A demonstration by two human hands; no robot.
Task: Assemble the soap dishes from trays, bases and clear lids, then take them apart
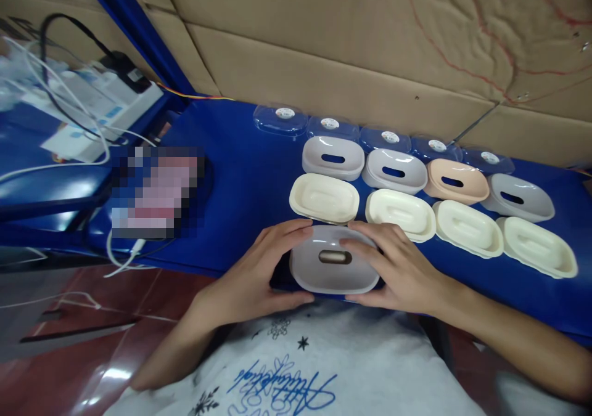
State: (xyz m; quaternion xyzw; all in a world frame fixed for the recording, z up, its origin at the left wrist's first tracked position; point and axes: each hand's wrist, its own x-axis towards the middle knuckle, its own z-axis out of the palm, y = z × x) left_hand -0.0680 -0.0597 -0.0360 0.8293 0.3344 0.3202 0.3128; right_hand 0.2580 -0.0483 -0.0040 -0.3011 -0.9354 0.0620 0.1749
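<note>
Cardboard-lined wall [296, 52] behind blue table [240, 157]; glossy reddish tiled floor [111, 317] reflecting light

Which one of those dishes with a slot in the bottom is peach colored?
The third dish from the left in the row of four; the first dish, second and fourth are greyish, as is the held one.

- Pixelated device [160, 191] at left, a white cable [135, 251] at its near end.
- Black adapter [126, 72] beside a white power strip [132, 109], upper left.
- Cardboard panels [314, 52] behind, with red lines [456, 71] at upper right.
- Shiny red floor [115, 357], lower left.
</note>
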